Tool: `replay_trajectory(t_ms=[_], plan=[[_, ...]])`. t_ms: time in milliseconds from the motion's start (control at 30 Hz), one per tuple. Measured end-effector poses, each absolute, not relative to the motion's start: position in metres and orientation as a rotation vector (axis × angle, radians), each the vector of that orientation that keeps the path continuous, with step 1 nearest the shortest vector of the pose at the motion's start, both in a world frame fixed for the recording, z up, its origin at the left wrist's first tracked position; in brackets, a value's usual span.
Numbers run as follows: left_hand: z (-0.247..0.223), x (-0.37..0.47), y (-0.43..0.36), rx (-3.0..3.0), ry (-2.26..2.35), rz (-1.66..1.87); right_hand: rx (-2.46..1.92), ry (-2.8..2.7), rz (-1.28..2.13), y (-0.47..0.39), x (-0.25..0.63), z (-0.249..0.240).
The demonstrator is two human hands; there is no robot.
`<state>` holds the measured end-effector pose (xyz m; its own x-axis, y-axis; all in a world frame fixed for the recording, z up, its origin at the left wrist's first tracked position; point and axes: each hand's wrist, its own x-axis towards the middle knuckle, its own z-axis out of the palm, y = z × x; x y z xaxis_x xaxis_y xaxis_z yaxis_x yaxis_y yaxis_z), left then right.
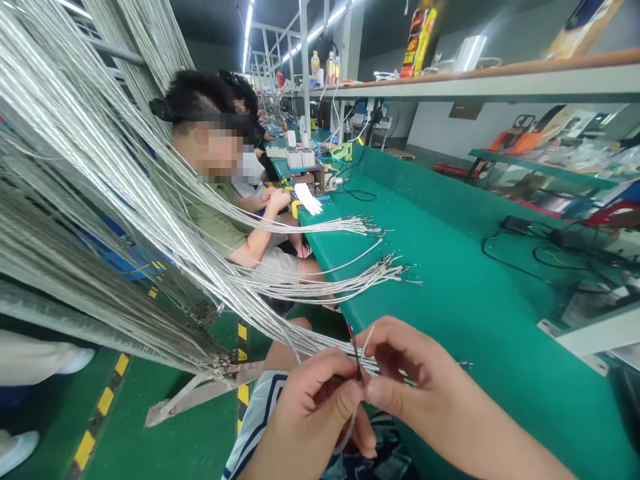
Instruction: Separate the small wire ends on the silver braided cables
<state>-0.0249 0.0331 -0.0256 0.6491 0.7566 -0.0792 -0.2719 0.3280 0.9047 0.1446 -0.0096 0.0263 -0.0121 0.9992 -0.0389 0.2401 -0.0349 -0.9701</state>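
Observation:
Both my hands meet close in front of me at the near edge of the bench. My left hand [325, 400] pinches a grey cable [349, 427] near its stripped end, where thin dark, red and pale wires [356, 347] stick up. Thumb and fingers of my right hand [413, 373] are closed at the same end, around the pale wire [369, 339]. Behind my fingers runs a bundle of silvery cables [300, 337], partly hidden by my hands. Two more cable bundles lie with frayed ends on the bench, one nearer [370, 277] and one farther [345, 227].
Long cables hang from a rack [100, 167] on the left. A co-worker [215, 200] sits farther along the green bench [450, 280], by a small machine [310, 173] and a white glove [307, 199]. Black adapters and cords [520, 225] lie at right, beneath a shelf [500, 83].

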Motion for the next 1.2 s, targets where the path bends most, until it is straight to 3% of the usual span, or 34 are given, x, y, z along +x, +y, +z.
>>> replay_trajectory(t_ms=[133,333,833,1200], plan=[[-0.022,-0.022,0.03,1.121,0.573,0.758,-1.175,-1.174,1.39,-0.007,0.135,0.017],[-0.023,-0.025,0.031,1.149,0.49,0.786,-1.142,-1.186,1.349,-0.005,0.14,0.019],[-0.017,-0.034,0.032,1.329,0.468,0.715,-0.867,-0.673,1.796,-0.009,0.131,0.009],[-0.026,-0.045,0.033,1.635,0.589,0.77,-1.107,-1.116,1.379,-0.004,0.122,0.009]])
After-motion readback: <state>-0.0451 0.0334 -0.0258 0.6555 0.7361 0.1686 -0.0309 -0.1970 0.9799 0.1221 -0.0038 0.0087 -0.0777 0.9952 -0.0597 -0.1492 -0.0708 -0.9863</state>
